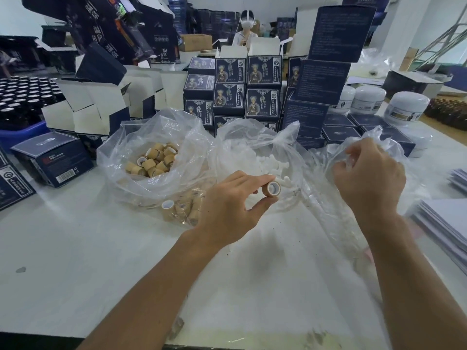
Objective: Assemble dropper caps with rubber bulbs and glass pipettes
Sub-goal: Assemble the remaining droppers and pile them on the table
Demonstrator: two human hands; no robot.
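The left hand [227, 205] pinches a small tan cap [273, 188] by its sides, over the table [75, 261]. It looks light and hard. The right hand [369, 173] curls in a clear bag [328, 157]; what it holds is hidden. White rubber bulbs [267, 160] look soft.

dark blue printed boxes [264, 72] stacked, white jars [369, 96], paper stack [444, 223]

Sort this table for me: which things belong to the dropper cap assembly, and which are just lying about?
Job:
left hand holding a tan cap
bag of tan caps
bag of white rubber bulbs
right hand gripping a clear bag

Lying about:
dark blue boxes
white jars
stacked paper sheets
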